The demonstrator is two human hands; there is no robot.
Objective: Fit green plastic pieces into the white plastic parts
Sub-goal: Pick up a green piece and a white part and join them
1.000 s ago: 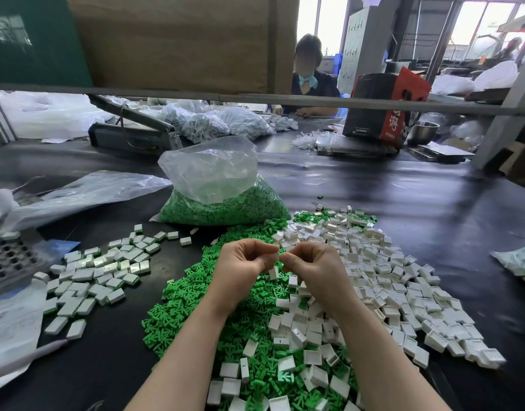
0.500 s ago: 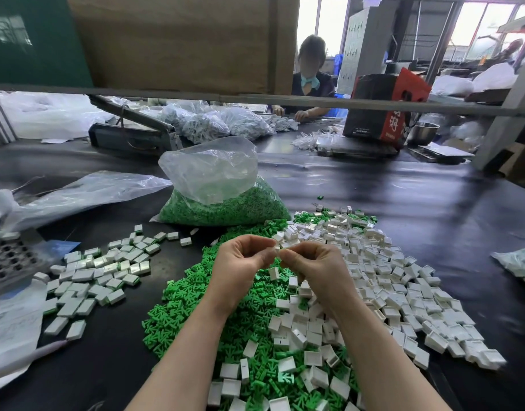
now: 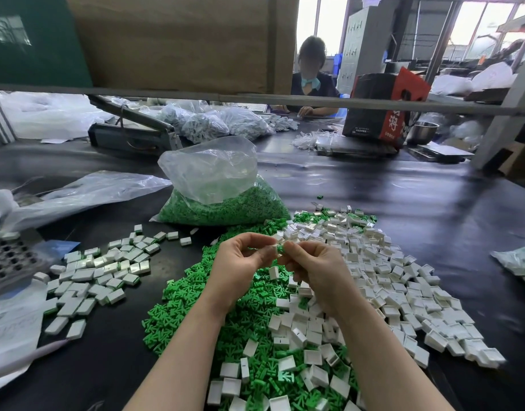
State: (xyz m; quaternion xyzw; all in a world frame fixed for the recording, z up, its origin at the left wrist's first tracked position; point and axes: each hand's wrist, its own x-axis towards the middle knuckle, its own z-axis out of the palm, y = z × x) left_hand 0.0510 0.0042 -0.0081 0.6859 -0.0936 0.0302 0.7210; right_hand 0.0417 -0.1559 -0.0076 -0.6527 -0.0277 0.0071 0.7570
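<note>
A heap of loose green plastic pieces lies on the black table in front of me, with a heap of white plastic parts to its right. Above where the heaps meet, my left hand and my right hand are raised with their fingertips together. My left fingers pinch a small white part. My right fingers pinch a green piece pressed against it. Several white parts with green showing lie in a separate group at the left.
A clear bag half full of green pieces stands behind the heaps. A grey perforated tray and plastic sheets lie at the left. Another bag sits at the right edge. A person works across the table, beyond a metal bar.
Both hands have stayed together over the heaps and lifted very slightly. The white part and the green piece now show between the fingertips.
</note>
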